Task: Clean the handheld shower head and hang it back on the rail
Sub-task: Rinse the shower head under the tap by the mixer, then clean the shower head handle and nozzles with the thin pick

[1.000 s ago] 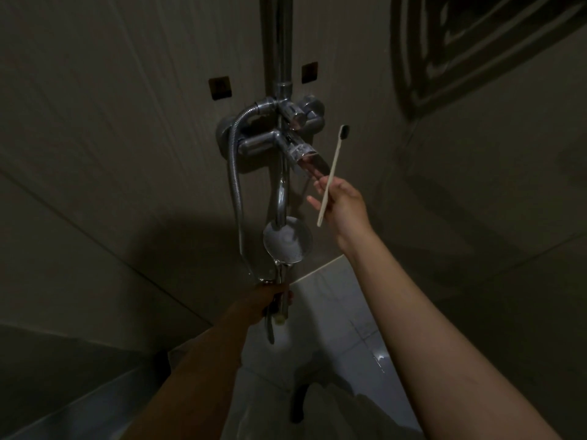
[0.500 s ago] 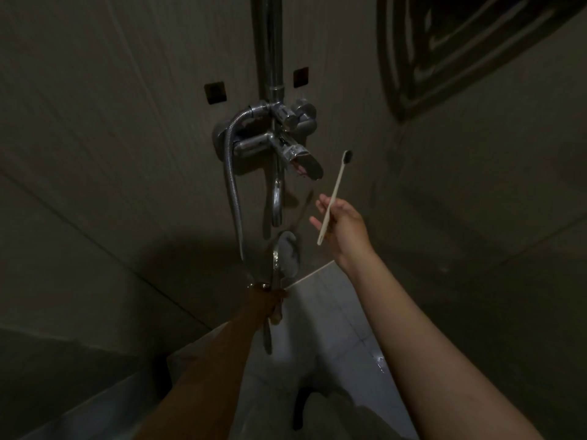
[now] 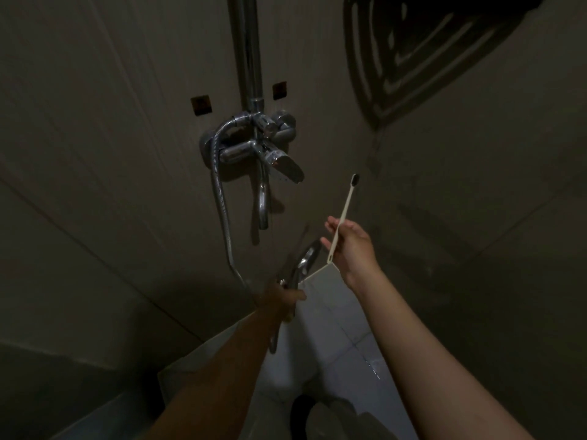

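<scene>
1. Lower now than a second ago, the left hand (image 3: 282,296) keeps its grip wrapped round the handle of the shower head (image 3: 309,256), which has turned edge-on and is off the rail (image 3: 249,42).
2. Just beside it, the right hand (image 3: 352,246) has dropped from the mixer tap (image 3: 270,154), pinching a toothbrush (image 3: 342,219) low on its handle, bristles up.
3. From the tap the hose (image 3: 222,201) loops down to the handle.
4. To scrub well, I'd turn the face toward the brush, tip the bristles onto it, and hold the handle firm.
</scene>
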Motion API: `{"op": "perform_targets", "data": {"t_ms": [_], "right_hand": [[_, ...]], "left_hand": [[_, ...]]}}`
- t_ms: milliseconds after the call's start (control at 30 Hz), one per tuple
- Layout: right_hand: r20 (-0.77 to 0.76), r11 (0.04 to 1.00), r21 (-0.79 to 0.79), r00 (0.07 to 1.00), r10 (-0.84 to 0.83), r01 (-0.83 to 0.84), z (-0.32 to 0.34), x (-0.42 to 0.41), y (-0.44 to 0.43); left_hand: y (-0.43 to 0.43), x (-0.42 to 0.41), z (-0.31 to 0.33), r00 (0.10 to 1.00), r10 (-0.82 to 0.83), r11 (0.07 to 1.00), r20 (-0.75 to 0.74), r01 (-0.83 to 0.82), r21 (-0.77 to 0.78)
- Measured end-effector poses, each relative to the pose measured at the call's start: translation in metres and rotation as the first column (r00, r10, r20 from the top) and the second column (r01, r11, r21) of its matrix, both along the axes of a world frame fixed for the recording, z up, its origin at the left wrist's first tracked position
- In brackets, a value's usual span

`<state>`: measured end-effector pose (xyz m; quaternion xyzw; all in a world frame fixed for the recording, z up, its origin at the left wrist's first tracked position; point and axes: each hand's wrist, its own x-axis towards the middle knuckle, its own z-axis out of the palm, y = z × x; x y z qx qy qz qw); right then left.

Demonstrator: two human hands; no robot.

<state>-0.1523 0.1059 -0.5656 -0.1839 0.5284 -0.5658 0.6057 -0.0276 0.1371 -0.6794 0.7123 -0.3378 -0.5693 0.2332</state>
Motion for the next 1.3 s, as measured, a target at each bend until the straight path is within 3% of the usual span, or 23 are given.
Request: {"op": "perform_targets", "data": {"t_ms": [167,300,500,933,1167,1300], "right_hand": [[0.005,0.997,-0.033,0.998,-0.063,0.064,0.007,-0.008,0.016],[-0.024,0.992,-0.054,0.993,-0.115,0.114,0.018,-0.015,0.034],[-0.077,0.974,-0.035,0.971,-0.228,0.226,0.028,-0.024,0.076],[-0.088,0.936,-0.009,0.932,-0.35,0.351,0.036,-0.002,0.234],[-0.129,0.913,-0.01,0.904,-0.407,0.409,0.045,-0.014,0.301],[-0.186,0.901,-0.006,0.885,-0.427,0.434,0.058,-0.027,0.329]], "left_hand": [[0.003,-0.02,0.021,0.986,0.121,0.985,-0.117,-0.134,-0.107],[0.01,-0.028,0.042,0.959,0.113,0.978,-0.259,-0.154,-0.143],[0.036,-0.03,0.068,0.938,0.053,0.947,-0.343,-0.155,-0.28],[0.158,-0.004,0.124,0.872,-0.335,0.864,-0.357,0.133,-0.486],[0.223,-0.022,0.154,0.761,-0.569,0.743,-0.31,0.315,-0.591],[0.259,-0.044,0.165,0.665,-0.655,0.699,-0.359,0.354,-0.621]]}}
